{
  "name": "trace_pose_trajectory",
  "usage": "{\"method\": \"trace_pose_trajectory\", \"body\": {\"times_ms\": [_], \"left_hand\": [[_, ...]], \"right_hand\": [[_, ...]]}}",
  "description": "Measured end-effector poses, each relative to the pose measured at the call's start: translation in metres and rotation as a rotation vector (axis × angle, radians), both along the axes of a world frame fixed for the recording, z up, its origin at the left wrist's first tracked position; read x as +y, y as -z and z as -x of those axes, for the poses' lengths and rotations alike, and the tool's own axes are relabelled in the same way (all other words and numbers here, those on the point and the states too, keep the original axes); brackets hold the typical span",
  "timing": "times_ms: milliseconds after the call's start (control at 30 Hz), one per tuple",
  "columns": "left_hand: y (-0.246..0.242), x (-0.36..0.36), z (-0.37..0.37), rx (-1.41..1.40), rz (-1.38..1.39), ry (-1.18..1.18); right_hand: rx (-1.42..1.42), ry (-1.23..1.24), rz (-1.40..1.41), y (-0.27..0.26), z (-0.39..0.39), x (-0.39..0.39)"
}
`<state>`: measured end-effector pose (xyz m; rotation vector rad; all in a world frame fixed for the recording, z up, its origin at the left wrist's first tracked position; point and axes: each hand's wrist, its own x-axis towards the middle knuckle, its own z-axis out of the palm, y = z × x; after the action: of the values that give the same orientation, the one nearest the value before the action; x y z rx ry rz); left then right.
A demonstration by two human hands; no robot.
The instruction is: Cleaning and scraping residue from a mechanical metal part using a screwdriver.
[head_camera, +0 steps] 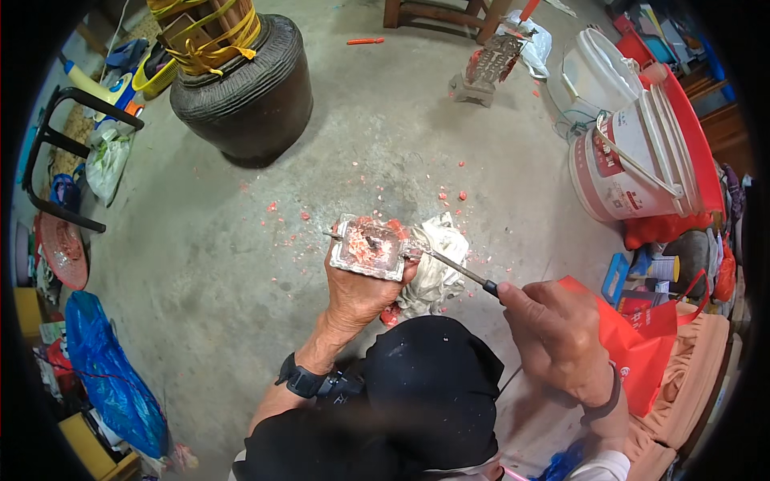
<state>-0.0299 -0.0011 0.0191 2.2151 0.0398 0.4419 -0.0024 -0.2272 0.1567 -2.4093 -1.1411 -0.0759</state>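
Observation:
My left hand (364, 294) grips a square metal candle-holder base (370, 248) from below, its hollow face turned up. Pink and red wax crumbs fill part of the hollow, and a thin metal prong juts out on the left. In my right hand (553, 337) is a metal rod tool (454, 264) with a black collar, perhaps a screwdriver; most of its handle is hidden in my fist. The tool's far end meets the right side of the base. Just behind and below lies a crumpled white cloth (436, 294), with a red wax lump (391, 314) beside it.
Wax crumbs are strewn over the concrete floor (240, 337). An ornate metal candlestick (490, 66) stands at the upper right, near a red stick (365, 41). A dark jar (246, 102) is upper left. White buckets (625, 156) and a red bag (637, 343) line the right.

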Motion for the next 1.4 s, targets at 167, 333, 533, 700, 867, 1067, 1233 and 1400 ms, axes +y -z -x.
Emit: {"method": "trace_pose_trajectory", "body": {"times_ms": [167, 333, 533, 700, 867, 1067, 1233, 1400], "left_hand": [[-0.009, -0.001, -0.002, -0.027, -0.019, -0.006], [-0.006, -0.003, -0.003, -0.079, 0.016, -0.026], [-0.004, -0.004, -0.004, -0.095, -0.019, -0.016], [-0.005, -0.006, -0.007, -0.02, 0.158, -0.042], [-0.004, -0.005, -0.006, -0.004, 0.209, -0.055], [-0.003, -0.006, -0.008, 0.029, 0.141, 0.02], [-0.009, -0.004, -0.007, -0.03, 0.117, -0.036], [-0.004, 0.002, -0.005, -0.056, 0.001, -0.027]], "right_hand": [[0.032, 0.02, 0.014, -0.001, 0.006, 0.004], [0.028, 0.067, 0.085, -0.012, 0.012, 0.016], [-0.076, 0.083, 0.18, -0.014, 0.018, 0.025], [-0.004, 0.126, 0.077, 0.0, 0.01, 0.032], [0.085, 0.17, -0.062, 0.007, 0.01, 0.028], [0.135, 0.061, 0.092, -0.021, -0.012, 0.023], [0.029, -0.196, 0.469, -0.06, -0.044, 0.053], [0.033, -0.252, 0.276, -0.039, -0.05, 0.063]]}}
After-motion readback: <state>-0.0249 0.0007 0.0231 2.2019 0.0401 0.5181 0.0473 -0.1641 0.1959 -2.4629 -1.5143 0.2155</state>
